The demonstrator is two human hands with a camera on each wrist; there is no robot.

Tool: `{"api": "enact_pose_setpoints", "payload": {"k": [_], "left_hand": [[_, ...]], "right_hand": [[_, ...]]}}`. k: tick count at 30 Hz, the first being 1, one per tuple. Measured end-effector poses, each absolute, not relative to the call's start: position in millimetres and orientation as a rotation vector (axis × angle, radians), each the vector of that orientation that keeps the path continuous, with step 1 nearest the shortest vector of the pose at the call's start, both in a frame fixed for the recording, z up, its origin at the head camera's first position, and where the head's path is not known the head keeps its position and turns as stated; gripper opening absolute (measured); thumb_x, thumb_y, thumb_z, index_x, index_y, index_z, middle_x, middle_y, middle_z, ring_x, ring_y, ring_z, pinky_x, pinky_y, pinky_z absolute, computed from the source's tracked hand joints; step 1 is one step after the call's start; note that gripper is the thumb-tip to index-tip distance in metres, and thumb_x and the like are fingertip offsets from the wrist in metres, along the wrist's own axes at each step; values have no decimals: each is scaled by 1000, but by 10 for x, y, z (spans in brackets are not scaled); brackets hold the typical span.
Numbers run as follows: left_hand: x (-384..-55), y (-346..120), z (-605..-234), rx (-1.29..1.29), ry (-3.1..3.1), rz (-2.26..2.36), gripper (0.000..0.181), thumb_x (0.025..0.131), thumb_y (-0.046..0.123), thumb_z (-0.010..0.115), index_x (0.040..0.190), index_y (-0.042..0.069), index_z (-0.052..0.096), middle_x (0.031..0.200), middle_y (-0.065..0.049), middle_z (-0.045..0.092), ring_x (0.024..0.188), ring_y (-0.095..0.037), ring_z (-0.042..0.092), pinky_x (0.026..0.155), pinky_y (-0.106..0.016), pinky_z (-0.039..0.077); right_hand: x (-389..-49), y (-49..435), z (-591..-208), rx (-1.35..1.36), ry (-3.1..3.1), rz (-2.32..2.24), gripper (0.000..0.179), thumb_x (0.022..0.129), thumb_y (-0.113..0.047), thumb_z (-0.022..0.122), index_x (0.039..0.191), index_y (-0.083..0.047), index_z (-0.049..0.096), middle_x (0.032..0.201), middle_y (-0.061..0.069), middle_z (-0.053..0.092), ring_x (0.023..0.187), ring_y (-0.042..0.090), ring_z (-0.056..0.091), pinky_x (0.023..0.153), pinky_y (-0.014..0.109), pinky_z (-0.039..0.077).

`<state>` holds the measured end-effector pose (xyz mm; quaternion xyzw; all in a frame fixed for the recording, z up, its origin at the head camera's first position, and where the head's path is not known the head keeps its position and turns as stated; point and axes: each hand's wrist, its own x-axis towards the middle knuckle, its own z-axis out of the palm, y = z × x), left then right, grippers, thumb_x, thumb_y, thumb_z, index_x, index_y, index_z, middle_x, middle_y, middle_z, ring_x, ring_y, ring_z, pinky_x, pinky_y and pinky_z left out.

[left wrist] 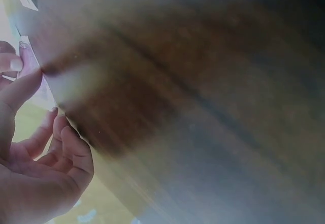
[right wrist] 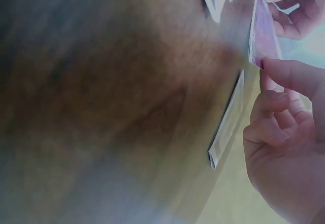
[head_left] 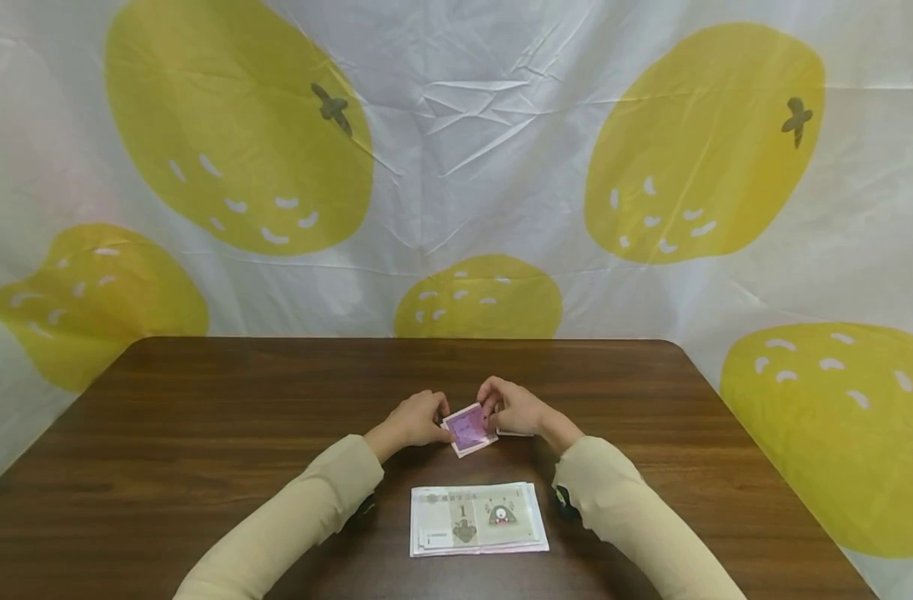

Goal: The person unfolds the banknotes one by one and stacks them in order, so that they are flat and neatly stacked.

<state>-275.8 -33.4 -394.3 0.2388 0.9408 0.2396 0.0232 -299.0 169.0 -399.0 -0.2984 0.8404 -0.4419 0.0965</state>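
Note:
Between both hands is a small purple piece of play money, held tilted above the table; it looks folded. My left hand pinches its left edge between thumb and fingers. From the other side my right hand grips its upper right part, the thumb in front. In the right wrist view the note shows a pale edge between the two hands. A pale folded piece of paper lies on the table under the right hand, mostly hidden by it in the head view.
Nearer the person lies a stack of play banknotes, a grey-green one marked 1 on top and pinkish edges beneath. The brown wooden table ends at a white cloth printed with yellow lemons.

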Motion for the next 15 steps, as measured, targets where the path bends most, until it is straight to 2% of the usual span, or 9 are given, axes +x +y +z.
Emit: {"api": "enact_pose_setpoints", "payload": {"k": [6, 9, 15], "left_hand": [[-2750, -333, -3922, 775, 2965, 789, 12, 76, 18, 67, 70, 11, 59, 64, 3, 49, 59, -12, 44, 50, -27, 36], [-2754, -346, -3930, 824, 2952, 846, 12, 79, 15, 63, 68, 11, 62, 63, 5, 51, 57, -10, 44, 50, -26, 36], [-2755, -377, -3929, 857, 2864, 1097, 11, 80, 11, 62, 70, 6, 64, 64, 3, 56, 58, -10, 45, 55, -25, 37]], "right_hand": [[-2946, 1679, -3930, -915, 2462, -1402, 27, 69, 17, 52, 93, 7, 48, 75, 18, 56, 65, 20, 50, 51, 25, 39], [-2862, 1652, -3833, -910, 2471, -1441, 25, 70, 19, 50, 93, 9, 48, 76, 23, 55, 65, 23, 50, 49, 23, 37], [-2711, 1631, -3676, -771, 2549, -1527, 19, 76, 13, 54, 94, 13, 52, 79, 25, 57, 69, 22, 53, 56, 23, 40]]}}
